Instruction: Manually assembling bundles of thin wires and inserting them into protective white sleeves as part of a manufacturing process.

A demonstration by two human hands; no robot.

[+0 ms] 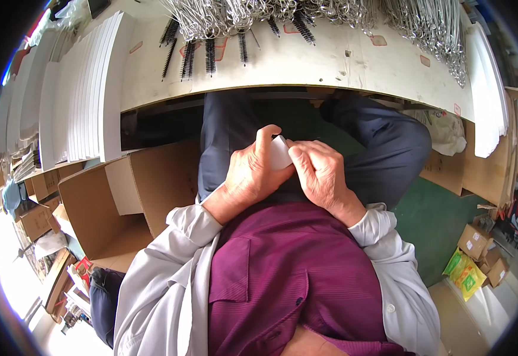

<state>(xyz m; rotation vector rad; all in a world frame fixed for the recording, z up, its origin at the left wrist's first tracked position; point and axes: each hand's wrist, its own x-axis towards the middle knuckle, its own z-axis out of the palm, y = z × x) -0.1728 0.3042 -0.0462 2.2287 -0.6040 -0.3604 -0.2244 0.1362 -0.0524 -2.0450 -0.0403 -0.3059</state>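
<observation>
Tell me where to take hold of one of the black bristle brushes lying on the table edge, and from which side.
Take a black brush by its thin wire stem at the far end, coming from above. It lies flat, close beside others, with the bristled part pointing toward the near table edge, so a narrow pinch on the stem likely suits best.

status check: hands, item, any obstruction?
Both hands, left hand and right hand, pinch a small white card over the lap. Workbench edge sits beyond, not touching.

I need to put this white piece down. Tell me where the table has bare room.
Bare tabletop runs along the near edge, between the black brushes and the wire bundles at right. The far edge is crowded with wire pieces; the left end holds white board stacks. Both hands, left and right, hold the white piece.
</observation>
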